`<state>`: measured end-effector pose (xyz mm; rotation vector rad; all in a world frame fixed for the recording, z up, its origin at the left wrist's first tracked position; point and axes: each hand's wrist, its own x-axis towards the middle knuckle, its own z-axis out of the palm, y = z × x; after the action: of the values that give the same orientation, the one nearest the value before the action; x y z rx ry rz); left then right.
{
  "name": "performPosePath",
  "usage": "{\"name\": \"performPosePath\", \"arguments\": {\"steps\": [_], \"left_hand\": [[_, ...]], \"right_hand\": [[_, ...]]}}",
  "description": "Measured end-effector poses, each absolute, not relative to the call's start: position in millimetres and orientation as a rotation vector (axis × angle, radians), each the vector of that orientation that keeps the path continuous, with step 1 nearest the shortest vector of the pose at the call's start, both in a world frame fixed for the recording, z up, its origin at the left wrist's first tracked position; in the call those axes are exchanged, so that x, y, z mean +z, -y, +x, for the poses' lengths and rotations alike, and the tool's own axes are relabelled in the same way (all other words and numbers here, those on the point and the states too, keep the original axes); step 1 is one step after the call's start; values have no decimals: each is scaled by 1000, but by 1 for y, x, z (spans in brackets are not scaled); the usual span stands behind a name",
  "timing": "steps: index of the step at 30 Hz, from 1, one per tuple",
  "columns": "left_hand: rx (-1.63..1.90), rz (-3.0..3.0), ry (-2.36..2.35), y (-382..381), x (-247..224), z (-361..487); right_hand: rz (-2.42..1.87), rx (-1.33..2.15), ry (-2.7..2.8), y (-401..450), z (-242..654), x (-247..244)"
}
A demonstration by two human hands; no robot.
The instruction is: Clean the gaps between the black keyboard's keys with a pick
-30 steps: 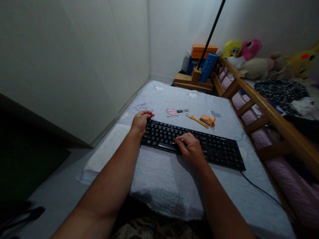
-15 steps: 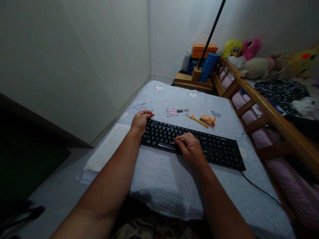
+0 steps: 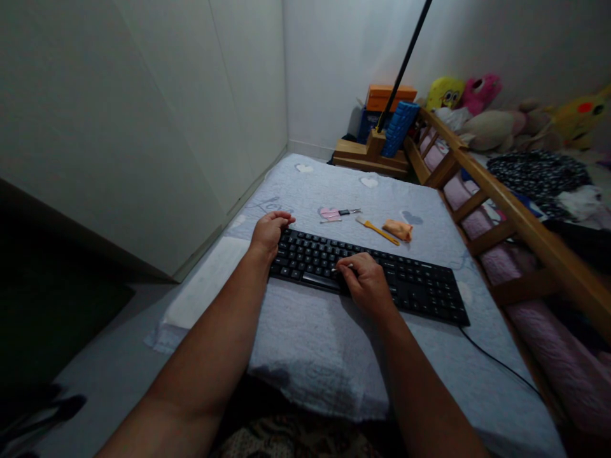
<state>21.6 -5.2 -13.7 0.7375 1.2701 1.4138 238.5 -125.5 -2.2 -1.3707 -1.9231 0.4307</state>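
Observation:
A black keyboard (image 3: 415, 286) lies at a slant on the pale blue cloth (image 3: 305, 324). My left hand (image 3: 272, 234) rests at its upper left corner, fingers curled together; what they hold, if anything, is hidden. Over the keys right of the middle, my right hand (image 3: 361, 277) pinches a small white-tipped stick, probably a cotton swab (image 3: 335, 270), its tip at the keys. Beyond the keyboard lie a yellow-handled brush (image 3: 380, 231), a crumpled orange cloth (image 3: 398, 229), a metal tool with a black part (image 3: 344, 212) and a thin swab (image 3: 331, 221).
A wooden bed rail (image 3: 525, 229) runs along the right, with plush toys (image 3: 491, 127) behind it. The keyboard's cable (image 3: 499, 362) trails to the lower right. A white cabinet (image 3: 191, 127) stands at left; a black pole (image 3: 405, 63) rises at the back.
My right hand has shifted very slightly up over the keys, with the white-tipped stick in its fingers. My left hand has stayed in place.

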Motion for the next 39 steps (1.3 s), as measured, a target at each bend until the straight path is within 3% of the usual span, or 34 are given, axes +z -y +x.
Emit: {"name": "performPosePath", "arguments": {"steps": [39], "left_hand": [[1414,736,-1276,5,-13,21]], "right_hand": [[-1418,456,1970,131,246,6]]}}
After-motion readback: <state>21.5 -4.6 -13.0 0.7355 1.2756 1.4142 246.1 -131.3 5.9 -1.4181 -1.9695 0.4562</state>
